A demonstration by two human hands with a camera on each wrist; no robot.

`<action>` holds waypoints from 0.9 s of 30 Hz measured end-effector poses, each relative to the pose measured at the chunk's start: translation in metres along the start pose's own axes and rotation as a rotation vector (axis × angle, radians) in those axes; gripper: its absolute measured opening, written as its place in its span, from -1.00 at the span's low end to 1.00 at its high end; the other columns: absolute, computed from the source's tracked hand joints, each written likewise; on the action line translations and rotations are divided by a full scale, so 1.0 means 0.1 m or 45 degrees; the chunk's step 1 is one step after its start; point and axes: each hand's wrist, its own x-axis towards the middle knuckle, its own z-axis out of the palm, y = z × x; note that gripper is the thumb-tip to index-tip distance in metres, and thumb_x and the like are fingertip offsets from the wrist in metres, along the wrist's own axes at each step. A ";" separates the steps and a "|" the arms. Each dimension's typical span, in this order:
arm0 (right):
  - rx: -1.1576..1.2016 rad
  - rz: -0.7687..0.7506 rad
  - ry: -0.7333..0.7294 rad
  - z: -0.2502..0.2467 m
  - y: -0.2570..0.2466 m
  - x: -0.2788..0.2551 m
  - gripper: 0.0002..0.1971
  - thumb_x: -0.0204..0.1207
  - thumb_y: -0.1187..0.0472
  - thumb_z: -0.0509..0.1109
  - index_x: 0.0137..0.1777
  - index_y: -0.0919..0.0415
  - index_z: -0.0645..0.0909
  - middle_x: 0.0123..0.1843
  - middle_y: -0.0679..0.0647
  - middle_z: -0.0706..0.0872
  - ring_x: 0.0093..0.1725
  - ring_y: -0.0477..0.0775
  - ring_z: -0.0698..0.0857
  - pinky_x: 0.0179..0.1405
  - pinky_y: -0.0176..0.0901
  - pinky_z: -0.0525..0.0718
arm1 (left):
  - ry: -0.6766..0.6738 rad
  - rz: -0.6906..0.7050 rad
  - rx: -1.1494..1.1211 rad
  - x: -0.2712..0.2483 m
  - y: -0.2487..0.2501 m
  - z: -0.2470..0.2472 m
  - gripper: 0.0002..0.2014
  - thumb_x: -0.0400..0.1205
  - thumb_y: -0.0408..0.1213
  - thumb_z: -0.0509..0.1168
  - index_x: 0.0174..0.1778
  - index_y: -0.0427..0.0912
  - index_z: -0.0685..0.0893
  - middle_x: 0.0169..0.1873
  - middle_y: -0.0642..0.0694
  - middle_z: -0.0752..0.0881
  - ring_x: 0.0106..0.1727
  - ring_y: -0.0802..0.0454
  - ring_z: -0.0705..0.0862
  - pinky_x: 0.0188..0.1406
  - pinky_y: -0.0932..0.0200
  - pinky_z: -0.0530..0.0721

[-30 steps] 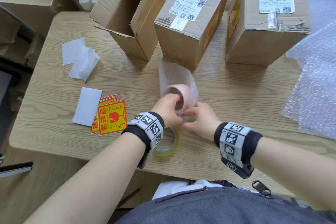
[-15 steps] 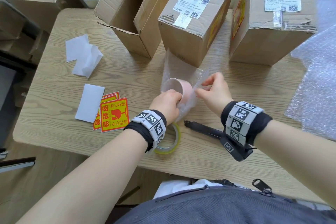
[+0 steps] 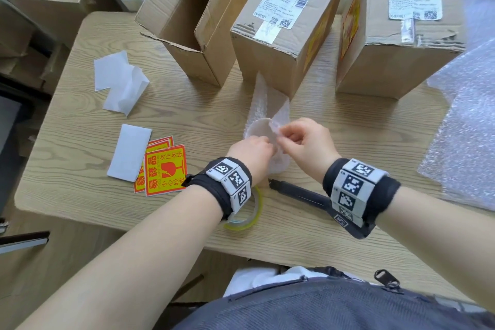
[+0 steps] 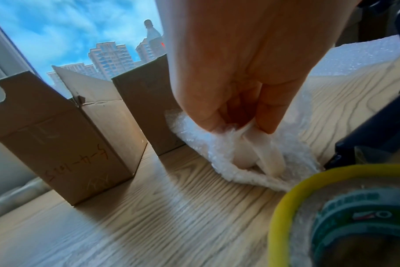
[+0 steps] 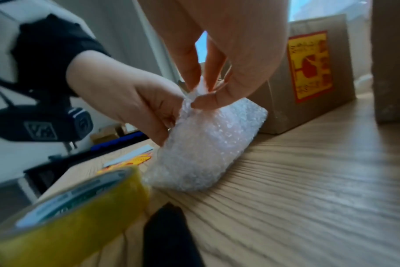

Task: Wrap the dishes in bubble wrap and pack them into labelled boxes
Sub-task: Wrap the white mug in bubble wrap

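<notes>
A pale pink cup (image 3: 258, 130) lies on the wooden table (image 3: 80, 120), partly wrapped in a sheet of bubble wrap (image 3: 263, 100). My left hand (image 3: 253, 151) grips the wrapped cup at its near end; in the left wrist view its fingertips (image 4: 266, 124) pinch the cup's handle (image 4: 268, 159) through the wrap (image 4: 217, 144). My right hand (image 3: 301, 136) pinches a bunched edge of the bubble wrap (image 5: 206, 140) over the cup's mouth, thumb and fingers (image 5: 194, 79) closed on it.
An open cardboard box (image 3: 192, 16) and two closed labelled boxes (image 3: 289, 21) (image 3: 401, 24) stand behind the cup. A yellow tape roll (image 3: 250, 211) and a black cutter (image 3: 300, 194) lie near my wrists. Fragile stickers (image 3: 163, 173), white backing papers (image 3: 120, 83) left; spare bubble wrap (image 3: 466, 128) right.
My right hand has pulled the wrap's edge out to the right, then brought it back over the cup's mouth. My left hand has kept hold of the cup. The black cutter has come into sight.
</notes>
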 end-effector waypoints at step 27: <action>-0.290 -0.036 -0.308 -0.07 0.19 0.04 -0.78 0.53 0.28 0.38 0.15 0.17 0.71 0.00 0.03 0.67 -0.06 -0.03 0.64 0.01 -0.33 0.55 | 0.407 -0.116 -0.471 -0.08 0.04 0.11 -0.68 0.63 -0.05 0.29 0.29 0.02 0.55 -0.03 0.05 0.75 0.07 -0.04 0.62 -0.01 0.20 0.41</action>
